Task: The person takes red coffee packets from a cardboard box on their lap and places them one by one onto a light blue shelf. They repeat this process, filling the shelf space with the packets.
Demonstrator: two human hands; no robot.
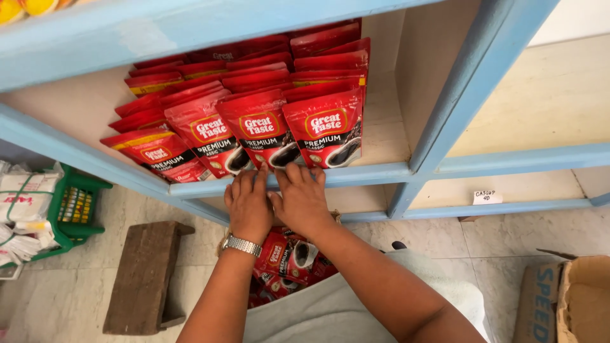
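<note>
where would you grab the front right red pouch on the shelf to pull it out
Probably by the bottom edge of the front right pouch, coming from the shelf's open front. It stands upright, its face to the front, with more pouches packed behind and another pouch close on its left, so the top and sides are crowded. The right hand already has fingertips at that lower edge.

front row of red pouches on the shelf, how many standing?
4 red pouches front the rows on the blue shelf: far-left pouch, second pouch, third pouch above the left hand, right-end pouch above the right hand. More stand behind, partly hidden.
</note>
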